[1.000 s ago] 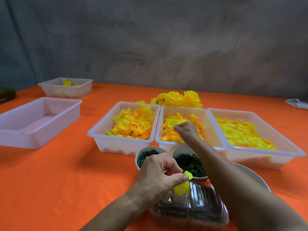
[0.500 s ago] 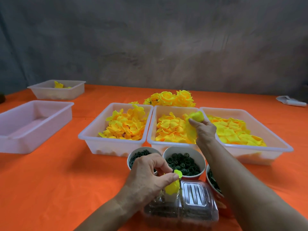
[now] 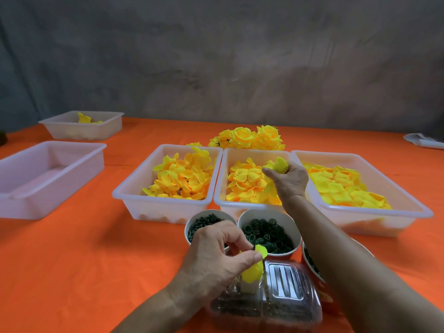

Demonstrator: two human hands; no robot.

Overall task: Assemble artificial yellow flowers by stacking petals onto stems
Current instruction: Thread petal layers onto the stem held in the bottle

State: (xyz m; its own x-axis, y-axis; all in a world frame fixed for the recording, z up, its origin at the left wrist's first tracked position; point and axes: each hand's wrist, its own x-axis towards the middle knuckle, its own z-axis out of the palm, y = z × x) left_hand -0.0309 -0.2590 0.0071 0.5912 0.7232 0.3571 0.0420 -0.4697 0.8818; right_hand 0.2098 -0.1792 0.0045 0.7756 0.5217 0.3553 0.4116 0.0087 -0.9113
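My left hand (image 3: 216, 255) pinches a small partly built yellow flower (image 3: 253, 265) on a dark stem, low in the middle above a clear plastic box (image 3: 288, 292). My right hand (image 3: 289, 177) is raised over the middle tray (image 3: 252, 205) and holds a yellow petal piece (image 3: 280, 165) in its fingers. Three white trays stand side by side: the left tray (image 3: 165, 207), the middle one and the right tray (image 3: 374, 215), each filled with yellow petals.
Two cups of dark green rings (image 3: 209, 224) (image 3: 266, 233) stand before the trays; a third (image 3: 310, 260) is half hidden by my right arm. Finished yellow flowers (image 3: 249, 138) lie behind. At the left stand an empty tray (image 3: 48, 176) and a farther tray (image 3: 84, 127).
My right hand has lifted a yellow petal piece out of the middle tray and moved it up and to the right. My left hand has kept its hold on the small flower.
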